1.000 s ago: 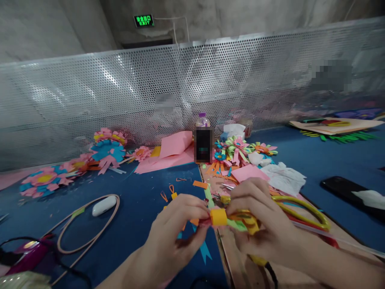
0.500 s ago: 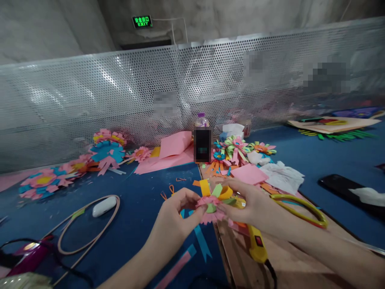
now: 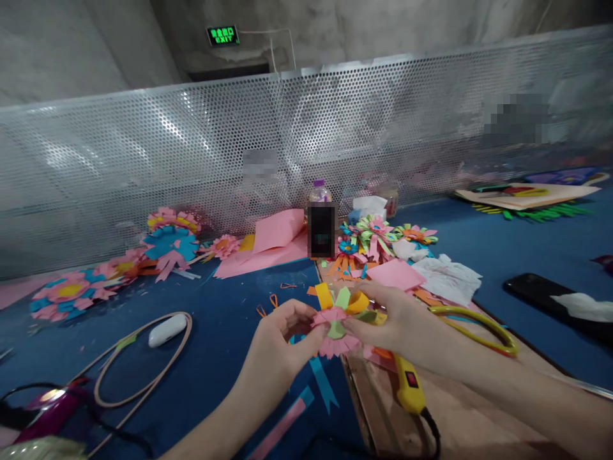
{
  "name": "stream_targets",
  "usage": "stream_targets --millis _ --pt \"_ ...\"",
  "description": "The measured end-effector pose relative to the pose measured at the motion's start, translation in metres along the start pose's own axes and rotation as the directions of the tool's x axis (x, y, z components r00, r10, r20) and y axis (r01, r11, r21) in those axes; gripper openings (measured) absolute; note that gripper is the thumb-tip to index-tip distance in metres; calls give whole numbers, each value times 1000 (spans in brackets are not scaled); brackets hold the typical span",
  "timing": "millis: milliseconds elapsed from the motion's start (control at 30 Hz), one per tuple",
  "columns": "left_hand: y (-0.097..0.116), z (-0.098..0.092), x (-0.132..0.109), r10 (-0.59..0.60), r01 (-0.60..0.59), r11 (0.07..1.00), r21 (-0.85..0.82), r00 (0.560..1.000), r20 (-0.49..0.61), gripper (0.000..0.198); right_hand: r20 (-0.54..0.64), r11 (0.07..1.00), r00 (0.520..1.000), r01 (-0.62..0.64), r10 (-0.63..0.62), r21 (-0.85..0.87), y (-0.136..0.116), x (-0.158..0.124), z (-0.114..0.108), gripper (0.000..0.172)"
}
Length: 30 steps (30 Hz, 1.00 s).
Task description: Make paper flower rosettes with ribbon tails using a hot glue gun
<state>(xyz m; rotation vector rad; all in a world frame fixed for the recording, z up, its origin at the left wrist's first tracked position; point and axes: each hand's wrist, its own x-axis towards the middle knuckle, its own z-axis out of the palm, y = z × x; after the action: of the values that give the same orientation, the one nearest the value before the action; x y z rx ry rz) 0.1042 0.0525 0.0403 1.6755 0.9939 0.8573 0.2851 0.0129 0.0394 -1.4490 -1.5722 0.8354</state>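
Between my two hands is a paper flower (image 3: 330,345) with a fringed pink layer, a pale green centre and yellow and green loops on its far side. My left hand (image 3: 287,338) grips its left edge, thumb on the front near the green centre. From the right, my right hand (image 3: 393,319) pinches the flower by the green centre and the yellow loop. Blue ribbon-like paper tails (image 3: 323,383) show just below the flower. Under my right forearm lies a yellow glue gun (image 3: 409,386) with a black cord, partly hidden.
Finished paper flowers (image 3: 71,291) lie at the left and more paper flowers (image 3: 376,233) at the back. Pink paper sheets (image 3: 280,230), a crumpled tissue (image 3: 447,278), yellow-handled scissors (image 3: 479,326), a black phone (image 3: 541,297) and a coiled cable (image 3: 143,396) surround the hands. A perforated metal panel (image 3: 215,147) stands behind.
The view has shifted very slightly. Both hands keep their hold on the paper flower, with little visible movement.
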Motion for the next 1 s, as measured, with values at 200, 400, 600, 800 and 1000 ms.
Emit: stream_targets --millis 200,400,600,800,1000 --pt "-2 -1 -1 18 -19 999 -40 1000 -23 16 20 998 998 51 -52 31 -2 -1 5 34" --pt "-2 0 -3 -5 1 994 -110 999 -43 20 -181 992 975 118 -126 -55 -5 -2 14 34" --pt "-3 1 -4 -26 15 987 -162 998 -61 22 -184 987 974 147 -132 68 -4 0 14 31" --pt "0 3 -5 -38 23 983 -181 996 -82 23 -91 994 996 25 -16 105 -8 -3 9 28" --pt "-2 5 -6 -12 -3 983 -185 997 -80 23 -37 960 999 -20 31 279 -6 -4 9 25"
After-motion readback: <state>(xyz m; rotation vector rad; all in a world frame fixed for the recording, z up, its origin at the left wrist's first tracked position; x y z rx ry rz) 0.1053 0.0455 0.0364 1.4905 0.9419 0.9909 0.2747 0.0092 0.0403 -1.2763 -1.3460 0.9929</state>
